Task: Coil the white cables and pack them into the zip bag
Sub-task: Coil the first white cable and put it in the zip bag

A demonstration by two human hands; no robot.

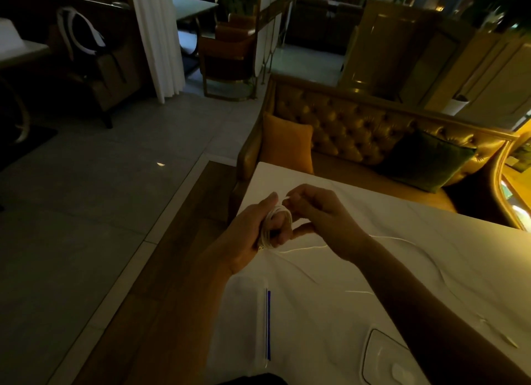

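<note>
A white cable (277,222) is wound in several loops around the fingers of my left hand (253,235), which is closed on the coil above the white table (359,212). My right hand (319,212) pinches the cable's strand at the top of the coil. The loose rest of the cable (402,241) trails right across the table in a long curve toward the near right edge. A clear zip bag (258,324) with a blue seal strip lies flat near the table's front left, under my left forearm.
A white rounded case or device (385,358) lies at the near edge under my right forearm. A tufted golden sofa (359,131) with an orange and a green cushion stands behind the table. Tiled floor and a wooden strip lie to the left.
</note>
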